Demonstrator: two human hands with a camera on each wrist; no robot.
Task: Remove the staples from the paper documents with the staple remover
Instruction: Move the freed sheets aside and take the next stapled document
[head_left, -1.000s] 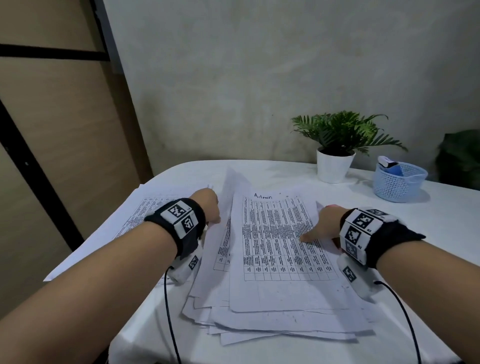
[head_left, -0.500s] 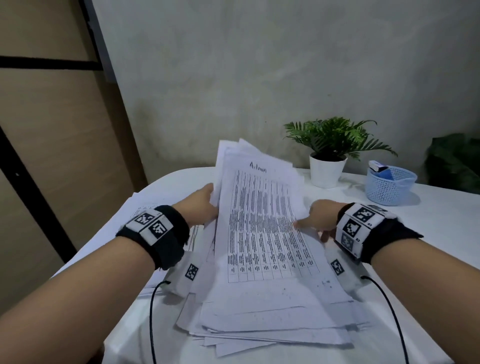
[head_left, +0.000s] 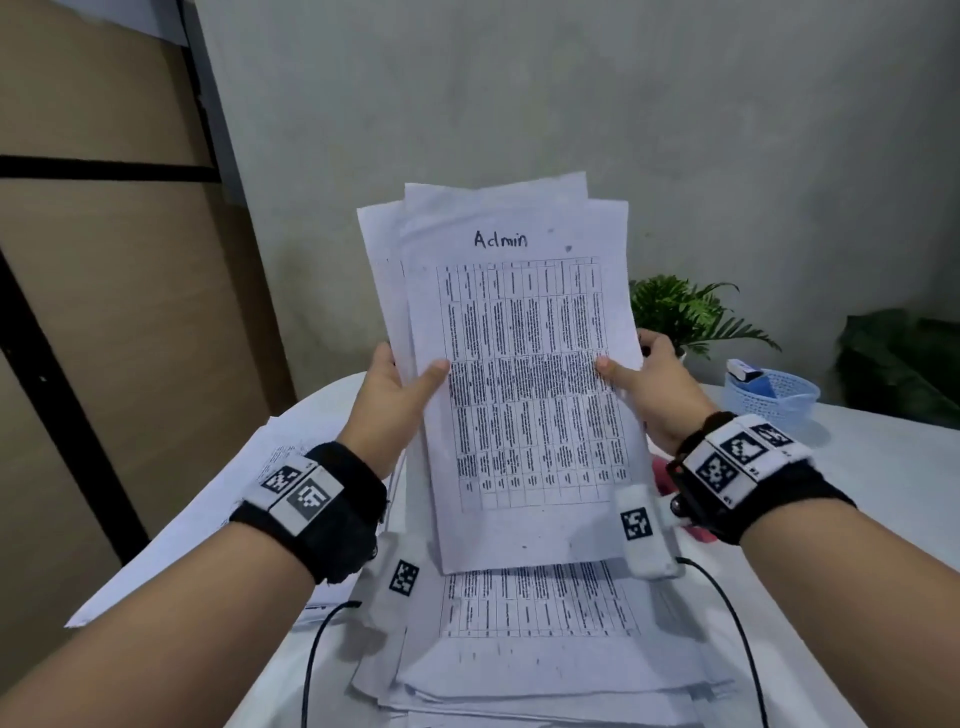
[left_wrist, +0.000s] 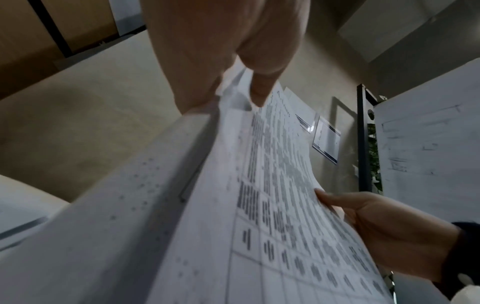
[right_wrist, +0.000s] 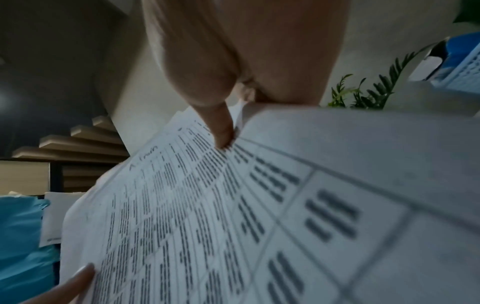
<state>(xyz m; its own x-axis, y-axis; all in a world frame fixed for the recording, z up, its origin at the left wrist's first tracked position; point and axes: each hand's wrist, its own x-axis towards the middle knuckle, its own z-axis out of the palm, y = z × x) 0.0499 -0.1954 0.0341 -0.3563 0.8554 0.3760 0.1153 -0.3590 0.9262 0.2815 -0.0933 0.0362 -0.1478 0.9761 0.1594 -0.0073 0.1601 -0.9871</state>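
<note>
Pinching the thin, slightly curled paper sheaf (head_left: 519, 374) upright: my left hand (head_left: 387, 400) and right hand (head_left: 657, 387) clamp opposite edges, thumbs on the printed table. Fingers behind are hidden. Flat loose sheets (head_left: 540, 649) cover the white table (head_left: 857, 467) below.

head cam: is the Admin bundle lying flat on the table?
No. The left hand and right hand grip the Admin bundle by its side edges, upright above the table.
</note>
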